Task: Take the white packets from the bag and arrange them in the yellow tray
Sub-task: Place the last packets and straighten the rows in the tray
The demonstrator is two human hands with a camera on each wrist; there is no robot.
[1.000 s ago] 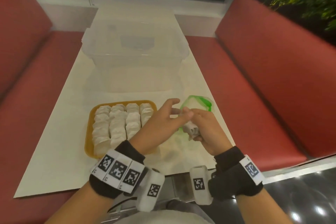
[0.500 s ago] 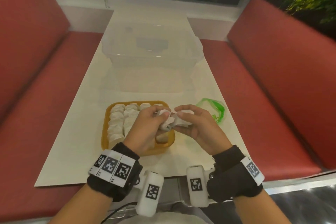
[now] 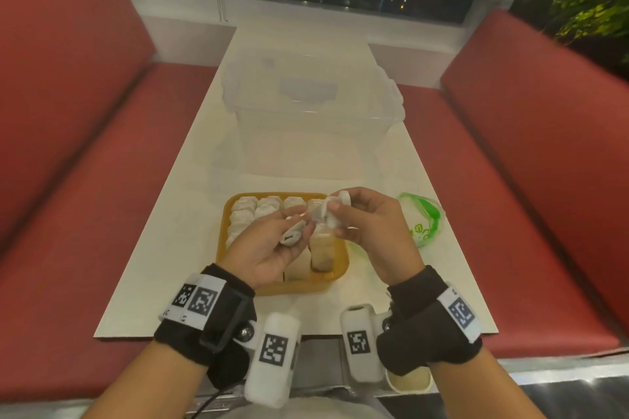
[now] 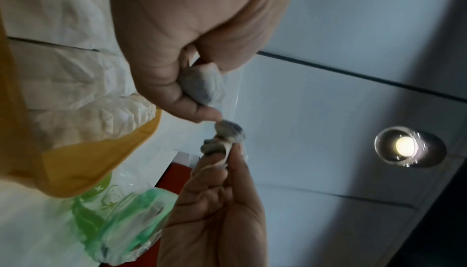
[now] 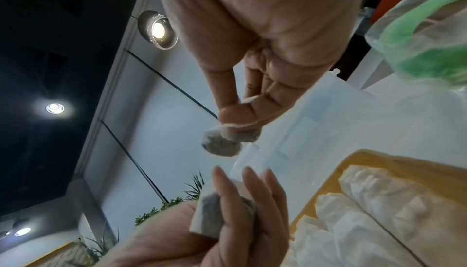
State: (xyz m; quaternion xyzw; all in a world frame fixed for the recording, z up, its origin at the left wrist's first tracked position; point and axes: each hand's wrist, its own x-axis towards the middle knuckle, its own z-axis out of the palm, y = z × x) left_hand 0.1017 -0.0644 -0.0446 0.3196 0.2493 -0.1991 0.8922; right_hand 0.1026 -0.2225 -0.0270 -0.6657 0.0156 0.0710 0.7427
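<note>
The yellow tray lies on the white table, with rows of white packets filling its left and far part. Both hands hover over its right side. My left hand, palm up, holds one white packet in curled fingers; the left wrist view shows that packet too. Just right of it, my right hand pinches another white packet, which appears in the right wrist view between thumb and fingertips. The clear green-printed bag lies on the table right of the tray.
A large clear plastic box stands on the table beyond the tray. Red bench seats run along both sides of the table. A paper cup sits below the table's near edge, by my right wrist.
Both hands came from the bag to above the tray's right side. They held the packets together half a second ago; now they are slightly apart, one packet in each.
</note>
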